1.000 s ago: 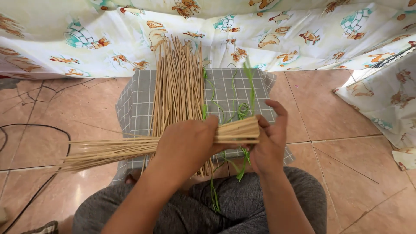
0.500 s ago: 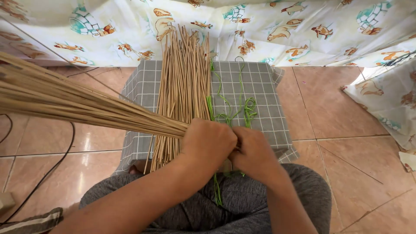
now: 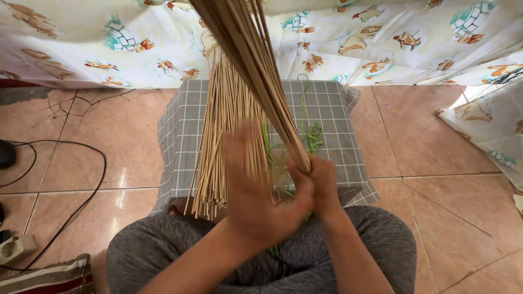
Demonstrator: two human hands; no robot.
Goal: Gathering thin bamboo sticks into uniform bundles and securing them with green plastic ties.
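Observation:
My right hand (image 3: 321, 185) is shut on the lower end of a bundle of thin tan sticks (image 3: 245, 49), which rises steeply up and to the left, out of the top of the view. My left hand (image 3: 256, 201) is blurred just left of that grip, fingers spread, with nothing seen in it. Beneath both hands a loose pile of the same sticks (image 3: 223, 141) lies lengthwise on a grey checked cloth (image 3: 180, 130) over a low stool. Green string (image 3: 313, 136) lies tangled on the cloth to the right of the pile. My grey-trousered knees are at the bottom.
A white sheet with animal prints (image 3: 381, 38) hangs across the back and at the right. On the tiled floor to the left lie a black cable (image 3: 92, 169) and a white socket block (image 3: 13, 249). A striped cushion (image 3: 49, 277) sits at the bottom left.
The bundle has swung from pointing left and lying flat to standing steeply upward. My left hand, which gripped it before, has come off; my right hand now holds it.

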